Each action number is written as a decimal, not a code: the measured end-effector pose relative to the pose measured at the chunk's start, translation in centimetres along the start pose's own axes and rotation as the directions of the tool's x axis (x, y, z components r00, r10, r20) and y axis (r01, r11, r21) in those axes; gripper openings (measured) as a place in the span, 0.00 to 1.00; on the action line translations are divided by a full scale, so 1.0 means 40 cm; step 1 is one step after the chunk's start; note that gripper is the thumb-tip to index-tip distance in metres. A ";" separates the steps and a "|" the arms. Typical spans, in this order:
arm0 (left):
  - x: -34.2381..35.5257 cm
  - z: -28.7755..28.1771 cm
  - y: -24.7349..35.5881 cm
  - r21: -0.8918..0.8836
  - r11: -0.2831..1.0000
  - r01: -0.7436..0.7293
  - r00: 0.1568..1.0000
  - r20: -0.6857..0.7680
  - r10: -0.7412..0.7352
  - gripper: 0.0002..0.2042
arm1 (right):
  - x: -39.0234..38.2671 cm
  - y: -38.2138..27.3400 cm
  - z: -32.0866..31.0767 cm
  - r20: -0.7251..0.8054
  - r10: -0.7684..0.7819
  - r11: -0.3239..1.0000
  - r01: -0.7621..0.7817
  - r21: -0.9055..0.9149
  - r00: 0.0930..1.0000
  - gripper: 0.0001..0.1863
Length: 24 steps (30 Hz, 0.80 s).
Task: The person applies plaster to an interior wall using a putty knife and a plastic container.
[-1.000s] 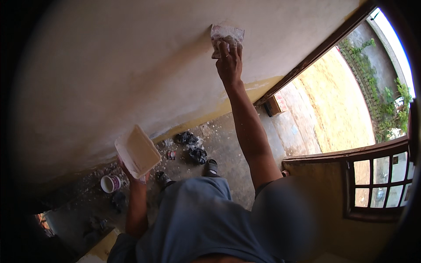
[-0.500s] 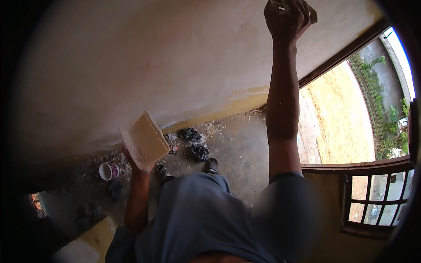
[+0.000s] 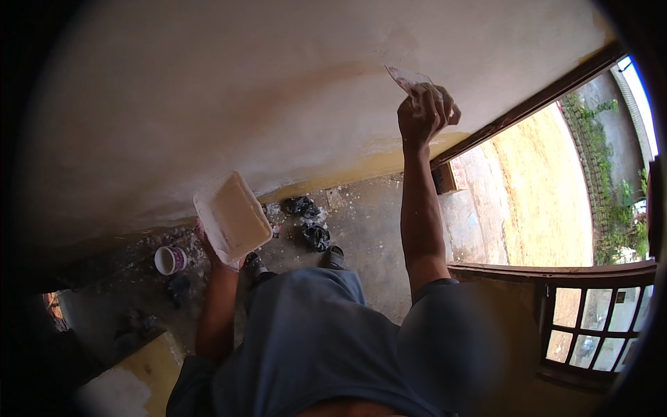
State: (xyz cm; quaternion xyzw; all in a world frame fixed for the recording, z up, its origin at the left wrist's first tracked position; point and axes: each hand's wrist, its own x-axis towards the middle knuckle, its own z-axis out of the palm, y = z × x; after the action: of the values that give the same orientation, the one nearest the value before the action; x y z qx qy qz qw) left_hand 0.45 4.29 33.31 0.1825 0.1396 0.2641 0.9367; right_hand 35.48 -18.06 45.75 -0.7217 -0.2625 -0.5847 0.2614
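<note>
My left hand (image 3: 210, 244) grips a shallow rectangular off-white tray (image 3: 209, 207) from beneath and its left side. Pale paste seems to coat the inside of the tray, which is tilted. My right arm reaches forward to the plastered wall (image 3: 264, 83). Closed around a thin, flat putty scraper (image 3: 404, 79), my right hand (image 3: 426, 115) has pale smears on its fingers. The blade points up and left, close to the wall; whether it touches cannot be made out.
A white bucket (image 3: 170, 260) stands on the floor at left. Black plastic bags (image 3: 316, 238) and pale crumbs lie along the wall's foot, near my sandalled feet (image 3: 335, 257). At right are a doorway with a wooden frame (image 3: 528, 119), a box (image 3: 450, 178) and a barred window (image 3: 597, 320).
My right hand has come down and slightly left along the wall, bringing the scraper blade into clear view. The tray in my left hand has shifted and turned only slightly.
</note>
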 end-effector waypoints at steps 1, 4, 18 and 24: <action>0.008 0.053 -0.015 -0.044 0.999 0.004 1.000 -0.002 -0.004 0.31 | -0.048 0.005 -0.019 -0.026 0.297 0.933 -0.284 0.223 0.955 0.08; 0.011 0.021 -0.028 -0.028 0.997 0.070 0.984 0.166 -0.065 0.33 | -0.091 -0.164 -0.128 0.657 0.602 -0.054 -0.798 0.600 0.453 0.17; 0.071 0.042 -0.087 0.314 0.939 0.140 0.990 -0.068 -0.125 0.31 | -0.119 -0.557 -0.167 0.925 -0.129 0.928 -0.285 0.239 0.357 0.25; 0.068 0.095 -0.107 0.108 0.971 0.212 0.958 -0.220 -0.184 0.32 | -0.149 -0.575 -0.147 0.928 -0.139 0.901 -0.345 0.264 0.346 0.23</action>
State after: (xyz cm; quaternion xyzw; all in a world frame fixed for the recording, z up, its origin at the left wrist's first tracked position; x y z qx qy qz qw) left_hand 5.92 1.36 34.49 0.1995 0.2716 0.1769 0.9247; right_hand 14.50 -5.82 42.57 -0.8653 -0.4342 0.0197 0.2497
